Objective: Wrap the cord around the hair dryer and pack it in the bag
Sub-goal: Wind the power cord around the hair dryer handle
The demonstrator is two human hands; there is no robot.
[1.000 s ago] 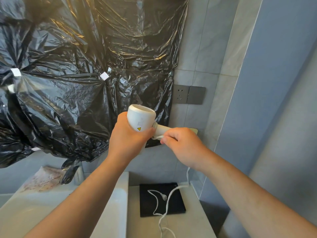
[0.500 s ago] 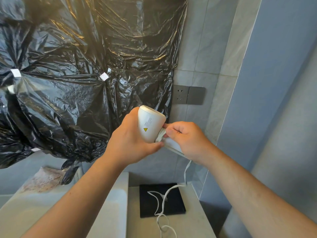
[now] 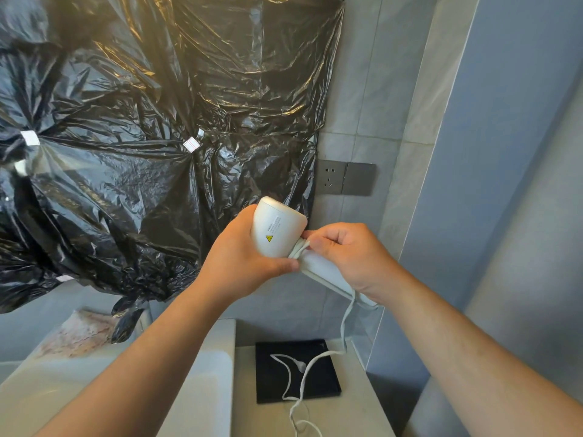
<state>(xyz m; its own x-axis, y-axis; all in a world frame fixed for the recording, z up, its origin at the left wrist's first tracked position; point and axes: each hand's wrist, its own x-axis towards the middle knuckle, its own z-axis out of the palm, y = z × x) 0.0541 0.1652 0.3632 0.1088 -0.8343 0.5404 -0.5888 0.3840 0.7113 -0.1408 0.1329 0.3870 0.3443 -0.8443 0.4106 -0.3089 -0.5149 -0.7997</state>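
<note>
A white hair dryer is held up in front of the wall, barrel pointing up and left, with a yellow warning mark on its side. My left hand grips its body from the left. My right hand covers the handle and pinches the white cord against the joint between barrel and handle, where a few turns lie. The rest of the cord hangs from the handle's end down to the counter, where it loops with the plug. No bag for the dryer is identifiable.
Black plastic sheeting covers the wall on the left. A grey wall socket sits right of it. Below are a white basin, a folded cloth, and a black square tray on the counter. A blue wall stands close on the right.
The dryer's barrel has tilted from nearly upright toward the upper left. My right hand has carried the cord up from the handle to the joint by the barrel. The loose cord has shifted.
</note>
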